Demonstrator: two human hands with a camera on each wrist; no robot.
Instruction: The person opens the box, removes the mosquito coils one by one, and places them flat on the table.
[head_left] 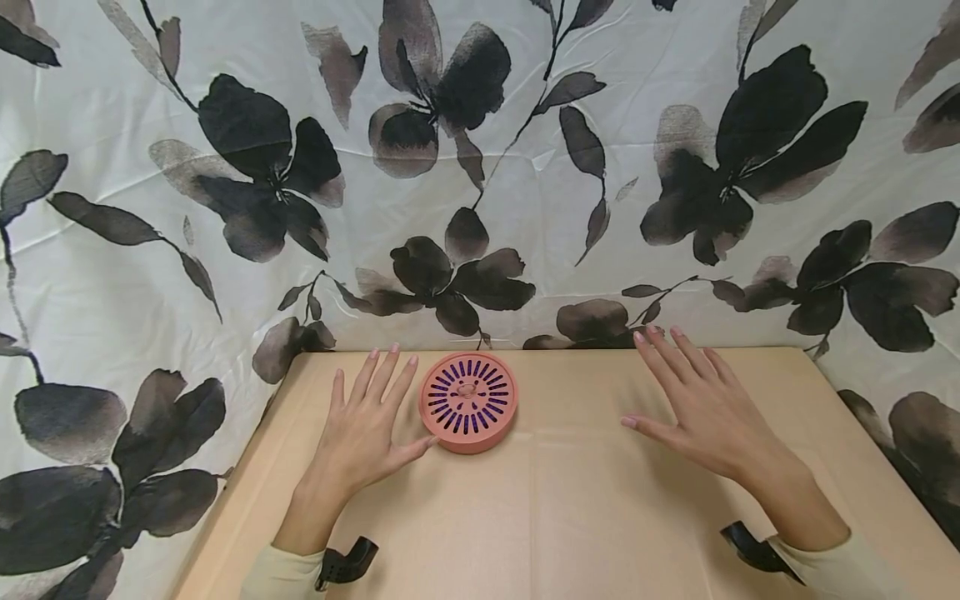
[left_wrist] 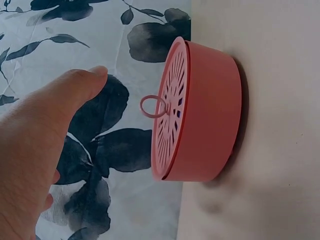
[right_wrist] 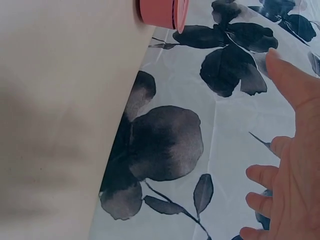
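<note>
A round pink tin-like container point(head_left: 468, 403) stands near the far edge of the table. Its lid point(left_wrist: 170, 110) has radiating slots and a small ring handle point(left_wrist: 153, 106) at the centre; dark blue shows through the slots. Just left of it, in the head view, my left hand point(head_left: 367, 425) is spread with straight fingers, the thumb overlapping the container's edge there. The left wrist view shows a gap between that thumb and the container. Farther off to the right, my right hand point(head_left: 701, 408) is held with fingers spread above the table, holding nothing.
The pale table point(head_left: 570, 517) has its far edge against a white cloth point(head_left: 525, 192) with dark flower prints, which also hangs at both sides. Black wrist-worn devices point(head_left: 348, 562) sit at both cuffs.
</note>
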